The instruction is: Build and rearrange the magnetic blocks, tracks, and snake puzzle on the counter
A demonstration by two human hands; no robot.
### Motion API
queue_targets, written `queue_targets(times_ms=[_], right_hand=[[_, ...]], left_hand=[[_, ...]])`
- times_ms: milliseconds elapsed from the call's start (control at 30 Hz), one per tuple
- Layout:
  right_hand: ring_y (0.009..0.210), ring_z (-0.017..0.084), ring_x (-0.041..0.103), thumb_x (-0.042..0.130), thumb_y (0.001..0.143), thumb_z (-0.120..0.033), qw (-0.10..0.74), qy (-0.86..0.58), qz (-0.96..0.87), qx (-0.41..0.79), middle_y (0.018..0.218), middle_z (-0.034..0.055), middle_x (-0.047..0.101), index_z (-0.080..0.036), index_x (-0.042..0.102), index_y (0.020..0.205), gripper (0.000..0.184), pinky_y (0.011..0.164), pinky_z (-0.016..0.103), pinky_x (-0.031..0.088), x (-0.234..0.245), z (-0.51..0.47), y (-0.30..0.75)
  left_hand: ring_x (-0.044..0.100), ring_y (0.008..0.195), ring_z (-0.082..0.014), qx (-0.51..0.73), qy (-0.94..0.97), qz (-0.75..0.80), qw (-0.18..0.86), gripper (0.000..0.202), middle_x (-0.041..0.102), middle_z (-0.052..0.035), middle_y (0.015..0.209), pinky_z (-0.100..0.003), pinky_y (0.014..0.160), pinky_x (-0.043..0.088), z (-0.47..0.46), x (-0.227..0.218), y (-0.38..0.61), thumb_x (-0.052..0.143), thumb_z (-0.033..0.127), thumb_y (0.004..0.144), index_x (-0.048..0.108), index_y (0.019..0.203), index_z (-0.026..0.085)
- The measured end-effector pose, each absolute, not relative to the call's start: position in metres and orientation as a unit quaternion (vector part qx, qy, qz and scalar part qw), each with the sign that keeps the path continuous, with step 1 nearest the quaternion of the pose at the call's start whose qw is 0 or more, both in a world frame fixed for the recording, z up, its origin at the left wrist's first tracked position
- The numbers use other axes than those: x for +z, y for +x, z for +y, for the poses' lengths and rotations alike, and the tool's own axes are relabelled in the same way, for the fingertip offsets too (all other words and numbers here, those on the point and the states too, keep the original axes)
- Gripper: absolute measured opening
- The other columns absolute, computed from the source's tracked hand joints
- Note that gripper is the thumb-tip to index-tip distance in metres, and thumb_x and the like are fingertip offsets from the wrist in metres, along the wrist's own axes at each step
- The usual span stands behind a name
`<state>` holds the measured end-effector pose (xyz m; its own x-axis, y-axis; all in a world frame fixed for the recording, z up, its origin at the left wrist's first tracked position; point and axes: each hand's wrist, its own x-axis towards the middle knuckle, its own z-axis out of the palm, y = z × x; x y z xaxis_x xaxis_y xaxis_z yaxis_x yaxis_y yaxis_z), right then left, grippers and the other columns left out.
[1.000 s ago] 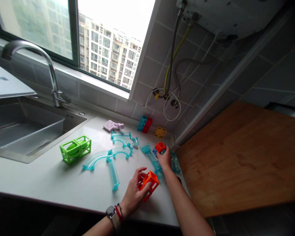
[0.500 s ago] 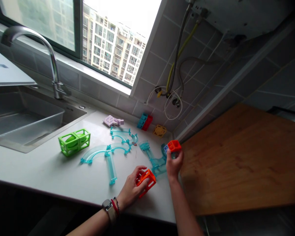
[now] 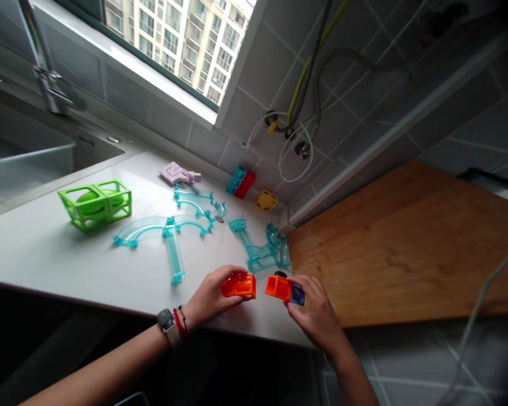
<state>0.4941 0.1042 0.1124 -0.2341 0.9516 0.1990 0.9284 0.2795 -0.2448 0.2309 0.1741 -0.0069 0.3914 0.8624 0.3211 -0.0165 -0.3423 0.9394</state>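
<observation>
Left hand (image 3: 211, 296): gripping one orange block (image 3: 240, 286), near the bench's (image 3: 68, 259) front edge. Right hand (image 3: 317, 310): holding an orange-and-blue block (image 3: 278, 286), orange end toward the first, gap between. Beyond: teal track pieces (image 3: 175, 256). Left: green frame (image 3: 104, 206), near sink (image 3: 17, 197). Wallside: lilac piece (image 3: 178, 173), blue and red blocks (image 3: 246, 185), yellow frame (image 3: 266, 201). Right: wooden board (image 3: 406, 254), bounding that side.

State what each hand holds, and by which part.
Left hand: the orange block, the grip across its long sides. Right hand: the orange-blue piece, the grip around its blue end.
</observation>
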Motion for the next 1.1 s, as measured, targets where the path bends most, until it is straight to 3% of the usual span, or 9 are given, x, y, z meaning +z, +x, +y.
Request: queue_targets(times_ms=[167,400,600,733,1100], right_hand=[[0.115,0.029,0.058,0.065,0.082,-0.013,0.098,-0.565,-0.818,0.047,0.121,0.0086,0.064,-0.027,0.061,0.129,0.049,0.101,0.047,0.049,0.118,0.11,0.482],[0.114,0.029,0.058,0.067,0.081,-0.015,0.094,-0.57,-0.814,0.062,0.12,0.0088,0.064,-0.028,0.062,0.13,0.051,0.103,0.047,0.047,0.123,0.11,0.476],[0.111,0.026,0.062,0.067,0.086,-0.032,0.189,-0.597,-0.735,0.261,0.12,0.0089,0.063,-0.023,0.067,0.124,0.039,0.098,0.039,0.049,0.119,0.113,0.491],[0.1,0.027,0.066,0.065,0.088,-0.047,0.176,-0.626,-0.642,0.407,0.107,0.009,0.071,-0.017,0.074,0.113,0.04,0.091,0.04,0.05,0.105,0.124,0.502],[0.1,0.026,0.066,0.071,0.085,-0.047,0.168,-0.62,-0.621,0.45,0.11,0.0091,0.072,-0.018,0.074,0.114,0.041,0.089,0.038,0.05,0.09,0.126,0.498]], left_hand=[[0.065,0.099,-0.0238,0.441,0.725,0.298,0.438,0.038,0.07,-0.0065,0.108,-0.036,0.089,0.052,0.173,-0.001,0.229,0.079,0.037,0.083,0.066,0.115,0.023],[0.064,0.1,-0.024,0.437,0.729,0.292,0.438,0.043,0.069,-0.0064,0.109,-0.036,0.089,0.051,0.173,-0.004,0.23,0.081,0.039,0.082,0.065,0.118,0.022],[0.062,0.1,-0.0243,0.434,0.761,0.273,0.399,0.04,0.07,-0.0074,0.11,-0.038,0.089,0.051,0.174,-0.006,0.23,0.077,0.039,0.086,0.065,0.121,0.023],[0.061,0.103,-0.0247,0.425,0.807,0.242,0.332,0.033,0.071,-0.0079,0.115,-0.039,0.092,0.049,0.173,-0.005,0.231,0.073,0.03,0.09,0.065,0.121,0.023],[0.06,0.104,-0.0249,0.408,0.832,0.238,0.291,0.036,0.071,-0.0078,0.117,-0.039,0.091,0.05,0.173,-0.008,0.234,0.072,0.03,0.09,0.063,0.124,0.023]])
